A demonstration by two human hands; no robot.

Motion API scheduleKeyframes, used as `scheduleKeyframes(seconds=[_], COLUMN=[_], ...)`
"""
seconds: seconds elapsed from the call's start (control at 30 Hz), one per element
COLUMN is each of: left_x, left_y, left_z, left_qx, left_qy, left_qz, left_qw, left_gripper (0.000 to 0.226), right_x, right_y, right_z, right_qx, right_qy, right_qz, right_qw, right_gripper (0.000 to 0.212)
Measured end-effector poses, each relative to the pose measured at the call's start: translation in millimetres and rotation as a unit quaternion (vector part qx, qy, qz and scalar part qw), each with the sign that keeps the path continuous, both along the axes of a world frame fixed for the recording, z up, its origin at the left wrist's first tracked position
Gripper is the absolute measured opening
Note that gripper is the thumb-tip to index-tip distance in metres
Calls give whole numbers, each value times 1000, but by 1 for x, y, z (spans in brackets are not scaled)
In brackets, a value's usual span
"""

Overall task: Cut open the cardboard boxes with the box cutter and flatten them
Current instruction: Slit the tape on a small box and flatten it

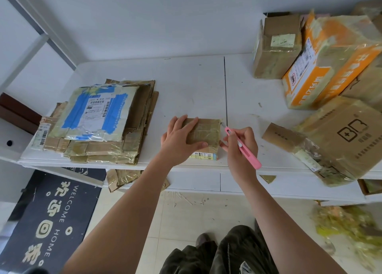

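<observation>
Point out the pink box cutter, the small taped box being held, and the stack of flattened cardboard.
box cutter [246,149], head view, pink handle below the fingers.
small taped box [208,133], head view, its taped top face.
stack of flattened cardboard [99,116], head view, blue-taped top sheet.

Bare forearms without sleeves, dark olive crumpled trousers [227,255], a dark shoe [203,239] below.

Hands [182,141] on small taped box [208,133]

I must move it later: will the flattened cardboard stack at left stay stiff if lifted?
Probably not: the flattened cardboard stack is loose, uneven sheets, so it may sag and fan apart. Glossy tape on them looks slippery, so sheets could slide.
</observation>
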State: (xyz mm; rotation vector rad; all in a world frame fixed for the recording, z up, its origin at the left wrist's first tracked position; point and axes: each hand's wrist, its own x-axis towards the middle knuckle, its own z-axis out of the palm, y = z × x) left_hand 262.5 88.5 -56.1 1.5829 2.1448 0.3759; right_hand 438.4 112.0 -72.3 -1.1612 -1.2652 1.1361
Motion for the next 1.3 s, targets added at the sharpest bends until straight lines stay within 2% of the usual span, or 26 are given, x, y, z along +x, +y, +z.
scheduleKeyframes(seconds=[0.47, 0.73, 1.03, 1.3], left_x=[0, -1, -1, -2], left_y=[0, -1, -1, 0], left_z=[0, 2, 2, 3], left_qx=[-4, -10, -12, -18], left_qy=[5, -1, -1, -2], left_qz=[4, 16, 12, 10], left_qw=[1000, 1000, 1000, 1000], left_gripper=[85, 85, 84, 84], right_x=[1, 6, 15, 24], right_y=[1, -5, -9, -12], right_z=[6, 6, 14, 15], right_qx=[-17, 46, 128, 144], right_qy=[14, -21, -89, -129], right_qz=[10, 68, 91, 135], right_qw=[1000, 996, 984, 972], right_gripper=[19, 15, 15, 17])
